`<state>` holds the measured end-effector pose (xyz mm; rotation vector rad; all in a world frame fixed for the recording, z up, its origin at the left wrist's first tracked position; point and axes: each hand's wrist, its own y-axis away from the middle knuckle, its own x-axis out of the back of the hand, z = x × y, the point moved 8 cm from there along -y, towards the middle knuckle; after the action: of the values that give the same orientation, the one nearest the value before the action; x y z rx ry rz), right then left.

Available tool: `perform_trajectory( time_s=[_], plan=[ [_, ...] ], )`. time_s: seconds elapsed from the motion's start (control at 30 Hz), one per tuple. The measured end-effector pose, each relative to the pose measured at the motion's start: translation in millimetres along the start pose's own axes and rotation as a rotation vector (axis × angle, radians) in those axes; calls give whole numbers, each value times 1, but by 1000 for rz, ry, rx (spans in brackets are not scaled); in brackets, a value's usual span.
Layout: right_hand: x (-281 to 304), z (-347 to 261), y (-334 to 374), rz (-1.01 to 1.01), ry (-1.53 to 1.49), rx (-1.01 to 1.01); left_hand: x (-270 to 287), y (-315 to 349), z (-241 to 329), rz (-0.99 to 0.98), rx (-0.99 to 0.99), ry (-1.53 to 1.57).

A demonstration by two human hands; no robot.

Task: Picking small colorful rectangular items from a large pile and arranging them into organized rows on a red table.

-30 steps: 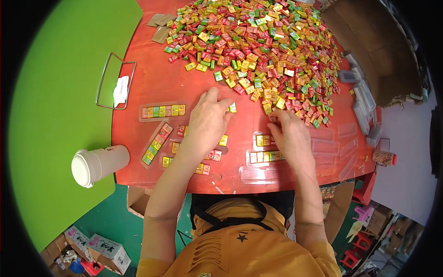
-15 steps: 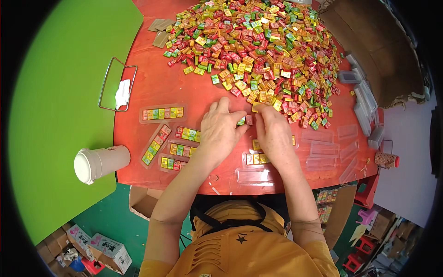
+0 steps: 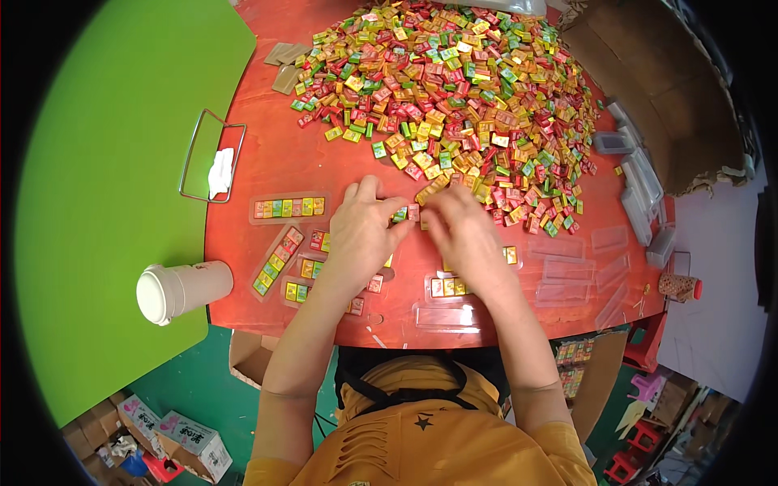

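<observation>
A big heap of small wrapped candy packets (image 3: 454,89) in red, yellow, green and orange covers the far half of the red table (image 3: 267,162). My left hand (image 3: 361,235) and my right hand (image 3: 468,236) meet at the heap's near edge. Their fingertips pinch a few small packets (image 3: 403,214), green and red, between them. Clear plastic trays filled with rows of packets lie near my left hand (image 3: 288,207), (image 3: 275,261). Another part-filled tray (image 3: 448,286) sits under my right wrist.
Empty clear trays (image 3: 567,267) lie to the right, with more stacked at the table's right edge (image 3: 640,182). A lidded paper cup (image 3: 174,292) lies on the green board (image 3: 105,186). A wire holder with tissue (image 3: 215,162) and a cardboard box (image 3: 664,81) stand nearby.
Both hands have moved away from the trays by the front edge, forward to the heap's edge and together, and now pinch packets between them.
</observation>
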<state>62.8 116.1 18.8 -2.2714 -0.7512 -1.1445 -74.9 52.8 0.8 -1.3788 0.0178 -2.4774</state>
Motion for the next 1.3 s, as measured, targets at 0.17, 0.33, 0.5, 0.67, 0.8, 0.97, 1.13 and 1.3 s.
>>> perform_trajectory(
  time_s=[0.17,0.33,0.5,0.67,0.8,0.97,1.13,1.3],
  plan=[
    [-3,4,-23,18,224,97,-1,1,0,-8,3,-5],
    [10,-2,-24,47,137,182,1,1,-1,0,-8,-20],
    [29,38,-2,-120,-199,-164,1,2,-2,-15,-2,-9],
    [31,52,7,-127,-351,-255,2,2,0,10,-36,-26],
    [32,55,12,-84,-413,-271,2,3,2,-14,-30,-11],
    [26,35,5,49,-351,-192,20,10,22,108,-96,-137],
    [1,-9,-10,-20,-684,-131,22,8,21,163,-28,366],
    [13,-11,1,-24,-565,-80,54,-4,-60,300,269,345]
  ],
)
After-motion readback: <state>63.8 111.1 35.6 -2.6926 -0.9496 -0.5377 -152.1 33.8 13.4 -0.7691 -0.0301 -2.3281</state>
